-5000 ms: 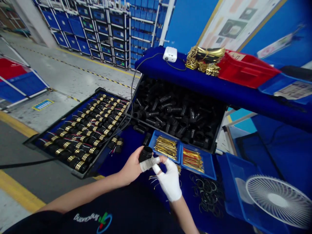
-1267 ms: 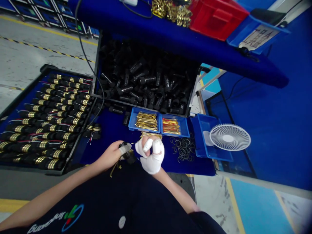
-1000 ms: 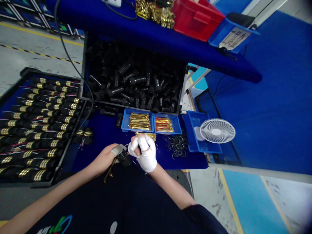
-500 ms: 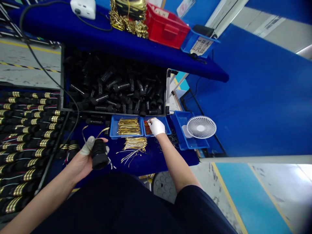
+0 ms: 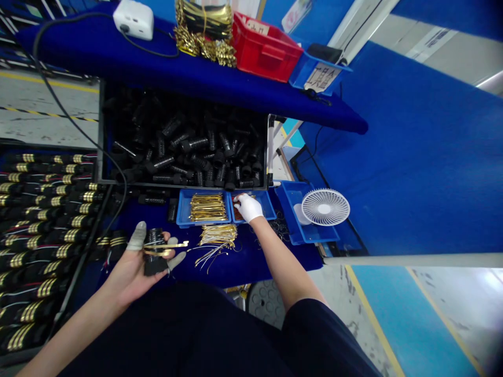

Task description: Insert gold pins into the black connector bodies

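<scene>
My left hand (image 5: pixel 131 264), with tape on its fingertips, holds a black ribbed cylinder (image 5: pixel 154 252) low at the left, and gold strips stick out of the part toward the right. My right hand (image 5: pixel 247 207) wears a white glove and reaches into the small blue tray (image 5: pixel 264 208) of red-and-gold strips; its fingers are bent down onto the strips. Beside it, another small blue tray (image 5: pixel 206 207) holds gold strips. A loose bundle of gold strips (image 5: pixel 216 238) lies on the blue cloth between my hands.
A black bin (image 5: pixel 184 146) full of black threaded parts sits behind the trays. At the left lies a tray of black-and-gold assembled parts (image 5: pixel 43 209). A white fan (image 5: pixel 325 206) rests in a blue tray on the right. The shelf above carries a red bin (image 5: pixel 265 50) and a white adapter (image 5: pixel 133 18).
My hands have separated: the right hand left the cylinder and reached forward into the red-and-gold strip tray. The left hand has turned the cylinder, and gold strips now show across it.
</scene>
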Tool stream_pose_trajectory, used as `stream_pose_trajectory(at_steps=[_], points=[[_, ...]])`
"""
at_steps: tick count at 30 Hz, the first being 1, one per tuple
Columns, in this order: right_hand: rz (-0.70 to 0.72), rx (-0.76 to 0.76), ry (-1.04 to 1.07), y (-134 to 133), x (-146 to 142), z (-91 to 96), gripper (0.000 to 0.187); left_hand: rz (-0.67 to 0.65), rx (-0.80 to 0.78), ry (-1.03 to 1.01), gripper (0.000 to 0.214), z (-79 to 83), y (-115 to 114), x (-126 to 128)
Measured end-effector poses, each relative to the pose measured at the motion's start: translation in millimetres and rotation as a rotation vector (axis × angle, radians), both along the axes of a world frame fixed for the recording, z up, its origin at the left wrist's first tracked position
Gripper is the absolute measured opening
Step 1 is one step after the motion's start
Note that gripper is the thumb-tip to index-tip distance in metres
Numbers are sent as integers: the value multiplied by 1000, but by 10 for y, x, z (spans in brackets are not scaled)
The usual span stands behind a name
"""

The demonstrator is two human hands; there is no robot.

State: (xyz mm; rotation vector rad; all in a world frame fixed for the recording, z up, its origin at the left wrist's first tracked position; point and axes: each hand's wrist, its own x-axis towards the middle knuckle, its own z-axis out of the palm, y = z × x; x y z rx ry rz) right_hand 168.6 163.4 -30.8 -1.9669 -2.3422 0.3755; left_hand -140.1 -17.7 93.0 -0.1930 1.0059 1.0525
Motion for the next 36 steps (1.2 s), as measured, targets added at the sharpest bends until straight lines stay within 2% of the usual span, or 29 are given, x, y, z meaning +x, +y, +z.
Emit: stream_pose_trajectory(at_steps=[2,7,13,16,21,24,27,30,33,36], points=[[-1,-11,-3,-1,-32,-9,13,-12,13,0,35,27,-2,17],[-41,53,25,-50,-5,22,31,-25,71,27,36,-6,-63,-57],[-21,-37,104,21,-27,-57,11,-72,111,-2,40,-1,-119,-3],[-72,18,211,-2,-46,-43,9,-77,125,-18,39,32,-155,51],[-235,267,555,-105,64,157,17,-25,71,2,35,3,-252,3],[-394,411,843,-80,183,315,22,-32,64,1,37,-42,-303,-19],[-561,488,1147,-31,272,428,25,-10,77,10,36,-70,-331,2],[-638,443,1428,-48,302,468,21,22,92,12,37,-76,-340,23],[-628,309,1644,-148,308,485,19,25,123,26,29,-69,-337,19],[-593,188,1780,-297,335,586,21,39,190,44,27,-51,-323,20]])
